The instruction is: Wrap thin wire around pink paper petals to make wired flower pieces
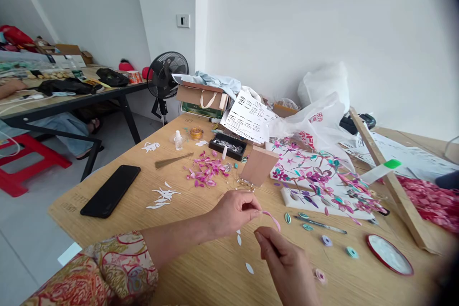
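My left hand (233, 210) pinches one end of a thin pink paper strip (272, 220) just above the wooden table (118, 222). My right hand (287, 263) is closed at the strip's near end, fingertips almost meeting the left hand's. Small white paper petals (248, 267) lie on the table under both hands. A rolled pink coil (320, 275) sits right of my right hand.
A black phone (110, 190) lies at the left. Pink petals (205, 172), white cutouts (163, 198), a glue bottle (178, 140), a black tray (227, 146), a flower artwork on white board (322, 181), tweezers (322, 224) and a red lid (389, 254) crowd the table. A fan (167, 76) stands behind.
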A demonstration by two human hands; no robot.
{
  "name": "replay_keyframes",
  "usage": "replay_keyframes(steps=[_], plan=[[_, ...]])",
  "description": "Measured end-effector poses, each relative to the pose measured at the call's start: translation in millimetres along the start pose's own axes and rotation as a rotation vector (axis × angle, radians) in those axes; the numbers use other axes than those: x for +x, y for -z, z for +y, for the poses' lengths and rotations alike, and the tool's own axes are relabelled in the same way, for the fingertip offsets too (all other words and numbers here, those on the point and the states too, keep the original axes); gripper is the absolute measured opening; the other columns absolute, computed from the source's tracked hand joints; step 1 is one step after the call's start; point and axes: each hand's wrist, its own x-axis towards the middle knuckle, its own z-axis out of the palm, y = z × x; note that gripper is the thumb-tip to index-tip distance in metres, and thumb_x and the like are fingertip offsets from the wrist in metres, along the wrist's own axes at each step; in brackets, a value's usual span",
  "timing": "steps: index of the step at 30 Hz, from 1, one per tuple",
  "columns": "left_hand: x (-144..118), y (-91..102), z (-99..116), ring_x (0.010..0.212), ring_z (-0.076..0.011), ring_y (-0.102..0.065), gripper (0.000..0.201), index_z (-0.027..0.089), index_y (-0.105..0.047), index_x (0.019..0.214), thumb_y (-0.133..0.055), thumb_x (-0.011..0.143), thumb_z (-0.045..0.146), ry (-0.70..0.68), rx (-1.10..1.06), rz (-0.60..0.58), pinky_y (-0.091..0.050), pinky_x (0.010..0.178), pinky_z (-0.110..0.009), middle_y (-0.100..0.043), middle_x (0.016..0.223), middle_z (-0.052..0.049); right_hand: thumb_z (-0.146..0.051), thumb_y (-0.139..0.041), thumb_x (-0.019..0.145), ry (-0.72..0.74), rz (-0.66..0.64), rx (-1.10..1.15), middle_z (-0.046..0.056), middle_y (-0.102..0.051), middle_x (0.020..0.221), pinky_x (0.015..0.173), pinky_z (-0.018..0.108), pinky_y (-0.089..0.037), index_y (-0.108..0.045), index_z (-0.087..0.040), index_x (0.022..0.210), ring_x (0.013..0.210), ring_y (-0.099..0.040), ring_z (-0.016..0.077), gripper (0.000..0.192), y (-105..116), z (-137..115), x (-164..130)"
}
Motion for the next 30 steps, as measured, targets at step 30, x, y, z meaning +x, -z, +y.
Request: replay_keyframes(steps=[30], plan=[[1,-4.5,0,0.065,-0.0099,-0.047,0.008,0.013,-0.057,0.065,-0.055,0.069,0.020,0.132,-0.271,0.139,-0.037,0.062,-0.021,-0.053,0.065,0.000,-0.040,-0.068,0.059,-0.323,0.103,0.790,-0.001,-0.056,0.051,0.043,0.021,-0.037,-0.061,-0.016,0.062,0.046,-0.046,0.0102,0.025,-6,0,25]])
